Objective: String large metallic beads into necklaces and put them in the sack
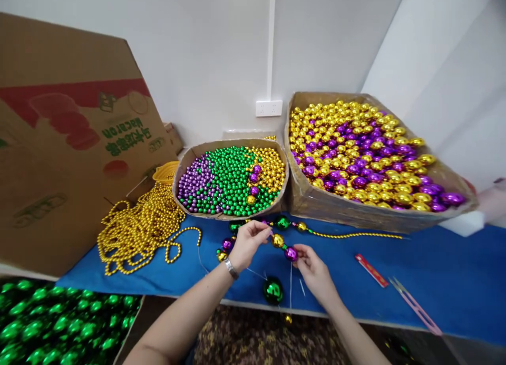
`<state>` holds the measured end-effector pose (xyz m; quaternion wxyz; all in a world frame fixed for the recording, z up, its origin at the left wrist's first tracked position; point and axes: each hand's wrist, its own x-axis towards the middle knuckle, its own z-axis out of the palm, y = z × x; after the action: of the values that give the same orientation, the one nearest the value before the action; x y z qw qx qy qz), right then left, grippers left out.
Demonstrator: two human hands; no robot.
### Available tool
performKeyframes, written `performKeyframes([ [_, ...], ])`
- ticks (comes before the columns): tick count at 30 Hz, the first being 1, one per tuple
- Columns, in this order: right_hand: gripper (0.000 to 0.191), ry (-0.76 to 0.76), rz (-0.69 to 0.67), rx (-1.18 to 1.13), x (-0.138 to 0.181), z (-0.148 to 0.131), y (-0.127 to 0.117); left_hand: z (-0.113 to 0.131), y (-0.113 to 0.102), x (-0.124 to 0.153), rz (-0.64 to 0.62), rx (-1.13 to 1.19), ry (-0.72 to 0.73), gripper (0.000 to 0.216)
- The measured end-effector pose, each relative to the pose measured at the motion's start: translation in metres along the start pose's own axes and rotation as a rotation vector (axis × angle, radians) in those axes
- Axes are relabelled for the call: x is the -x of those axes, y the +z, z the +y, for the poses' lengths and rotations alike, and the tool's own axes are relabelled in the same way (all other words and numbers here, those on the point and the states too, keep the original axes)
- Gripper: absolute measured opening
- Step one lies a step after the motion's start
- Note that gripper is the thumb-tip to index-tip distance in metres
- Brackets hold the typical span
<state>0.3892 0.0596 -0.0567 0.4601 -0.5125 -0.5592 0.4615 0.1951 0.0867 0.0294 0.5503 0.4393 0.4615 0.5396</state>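
Note:
My left hand (250,243), with a metal bracelet at the wrist, pinches the bead string just left of a shiny gold bead (277,240). What lies right between those fingertips is mostly hidden. My right hand (314,272) is closed on a purple bead (291,253) on the same string, with a small green bead between it and the gold one. Clear thread hangs below. A large green ball (273,290) rests near the table's front edge, and a small gold bead (288,319) dangles past it. More strung beads, among them a green one (282,222), lie behind my hands.
Two open cartons stand at the back: small mixed beads (233,180) and larger gold and purple balls (356,149). Gold bead strands (146,228) lie left beside a tall carton (71,143). Green balls (59,323) sit lower left. A red strip (371,270) and pink tweezers (417,307) lie right.

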Motion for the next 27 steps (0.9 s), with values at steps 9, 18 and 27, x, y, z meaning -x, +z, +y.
performKeyframes([
  [9,0.033,-0.106,0.092,0.011,-0.035,-0.025,-0.014,0.023,0.018,-0.015,0.034,0.047,0.152,0.025],
  [18,0.034,-0.184,0.103,0.059,-0.064,-0.053,-0.019,0.044,0.019,-0.025,0.061,0.115,0.245,0.022],
  [27,0.026,-0.095,-0.01,0.236,0.003,-0.022,-0.013,0.025,0.013,-0.003,-0.143,-0.249,0.225,0.017],
])
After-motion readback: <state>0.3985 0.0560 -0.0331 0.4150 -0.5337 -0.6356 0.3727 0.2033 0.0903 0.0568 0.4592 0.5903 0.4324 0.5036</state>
